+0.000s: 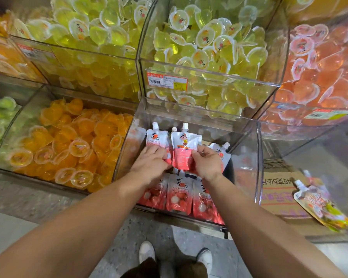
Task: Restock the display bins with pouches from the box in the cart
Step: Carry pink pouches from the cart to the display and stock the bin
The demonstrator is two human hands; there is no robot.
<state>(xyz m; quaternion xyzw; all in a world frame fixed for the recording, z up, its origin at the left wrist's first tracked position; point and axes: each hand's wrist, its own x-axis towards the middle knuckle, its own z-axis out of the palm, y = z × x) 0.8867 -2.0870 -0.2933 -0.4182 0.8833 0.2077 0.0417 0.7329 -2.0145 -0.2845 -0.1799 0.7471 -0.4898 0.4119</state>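
Both hands inside the clear acrylic display bin point(247, 137), holding up spouted pouches.

The right hand point(206, 162) pinches a white-and-red spouted pouch with a cartoon figure point(184, 149) — upright, between the hands; the left hand point(151, 162) curls its fingers on a neighbouring red-and-white pouch point(156, 138). More red pouches point(179, 195) lie flat below the wrists — orange jelly cups point(72, 141) fill the bin to the left.

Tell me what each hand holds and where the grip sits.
Right hand pinches the upright pouch by its lower right edge. Left hand presses on the neighbouring pouch, low down; its grip cannot be told.
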